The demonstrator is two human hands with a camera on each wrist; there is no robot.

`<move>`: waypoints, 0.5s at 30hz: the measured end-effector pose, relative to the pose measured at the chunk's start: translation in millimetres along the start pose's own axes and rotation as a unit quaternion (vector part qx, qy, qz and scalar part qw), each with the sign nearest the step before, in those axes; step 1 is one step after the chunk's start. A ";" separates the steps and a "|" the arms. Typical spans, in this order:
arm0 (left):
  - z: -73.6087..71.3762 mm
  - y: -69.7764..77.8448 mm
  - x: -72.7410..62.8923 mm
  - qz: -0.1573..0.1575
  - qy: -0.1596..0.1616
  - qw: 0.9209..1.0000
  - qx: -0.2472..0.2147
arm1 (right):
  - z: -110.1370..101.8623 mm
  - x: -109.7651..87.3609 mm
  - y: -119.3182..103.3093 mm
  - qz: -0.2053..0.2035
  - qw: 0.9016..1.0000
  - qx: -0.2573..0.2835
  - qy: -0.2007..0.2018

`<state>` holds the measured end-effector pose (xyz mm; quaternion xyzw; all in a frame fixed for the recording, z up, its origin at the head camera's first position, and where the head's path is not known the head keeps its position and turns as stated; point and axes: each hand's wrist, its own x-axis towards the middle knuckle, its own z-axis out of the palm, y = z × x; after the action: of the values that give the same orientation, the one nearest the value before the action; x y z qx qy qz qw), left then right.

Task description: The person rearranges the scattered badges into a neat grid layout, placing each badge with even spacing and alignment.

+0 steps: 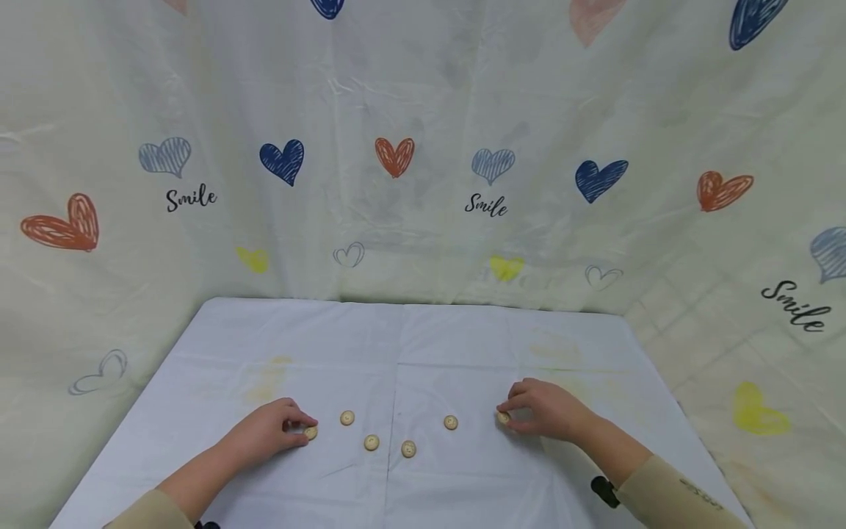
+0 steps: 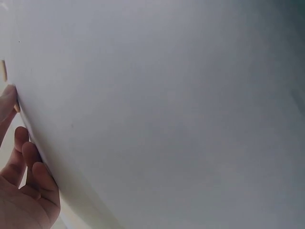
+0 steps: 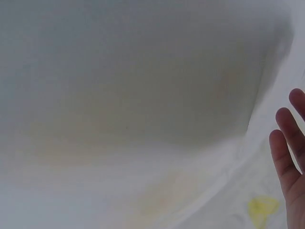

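At the left of the white table, the left hand [image 1: 269, 435] pinches a round wooden button [image 1: 311, 433] between thumb and forefinger, on or just over the cloth. In the left wrist view only the edge of a button [image 2: 17, 108] shows beside the fingertips. Over on the right, the right hand [image 1: 550, 411] has another wooden button [image 1: 503, 417] between its thumb and fingers. The right wrist view catches a few fingers [image 3: 286, 160] but not that button. Between the hands lie several more buttons, among them an upper-left button [image 1: 346, 417] and a right-hand button [image 1: 451, 422].
A white cloth with fold lines covers the table [image 1: 463, 338]. Behind it and at both sides hangs a pale curtain [image 1: 436, 95] printed with hearts and the word Smile. A dark strap part [image 1: 604, 491] sits at the right wrist.
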<state>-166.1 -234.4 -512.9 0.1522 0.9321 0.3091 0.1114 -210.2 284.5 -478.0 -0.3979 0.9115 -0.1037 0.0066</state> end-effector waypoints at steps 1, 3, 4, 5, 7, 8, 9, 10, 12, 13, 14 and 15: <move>-0.2 0.8 0.1 -0.001 0.000 1.000 -0.002 | -0.5 1.6 -0.3 -0.001 1.000 -0.001 0.000; -0.7 2.4 0.3 -0.003 0.000 1.000 -0.005 | -1.5 5.6 -1.0 -0.004 1.000 -0.004 0.003; -0.6 3.4 0.9 -0.003 0.001 1.000 -0.007 | -2.3 7.7 -1.1 -0.005 1.000 -0.004 0.003; -0.5 3.8 1.5 -0.002 0.001 1.000 -0.008 | -2.7 10.2 -1.3 -0.006 1.000 -0.005 0.004; -0.3 4.3 2.2 -0.003 0.001 1.000 -0.006 | -3.5 16.7 -2.3 -0.004 1.000 -0.007 0.002; -0.3 4.4 2.2 -0.005 0.001 1.000 -0.004 | -3.7 20.8 -3.2 -0.002 1.000 -0.008 0.000; -0.1 4.0 2.2 -0.009 0.001 1.000 0.000 | -3.6 25.3 -4.0 0.002 1.000 -0.008 -0.005; 0.0 3.9 2.0 -0.014 0.001 1.000 0.003 | -3.4 30.2 -4.7 0.006 1.000 -0.004 -0.010; 0.4 3.6 1.4 -0.025 0.001 1.000 0.006 | -2.2 40.9 -5.6 0.013 1.000 -0.002 -0.019; 0.7 3.7 1.2 -0.030 0.001 1.000 0.007 | -2.0 46.5 -6.1 0.019 1.000 0.001 -0.025; 1.0 4.1 1.1 -0.035 0.001 0.999 0.004 | -1.4 51.9 -6.3 0.024 0.999 0.001 -0.030; 1.3 4.6 1.3 -0.038 0.000 0.999 0.002 | -1.1 57.3 -6.5 0.030 0.999 0.004 -0.035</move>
<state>-165.9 -229.8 -511.3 0.1168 0.9379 0.3026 0.1226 -244.7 238.8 -471.6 -0.3741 0.9217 -0.0930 0.0428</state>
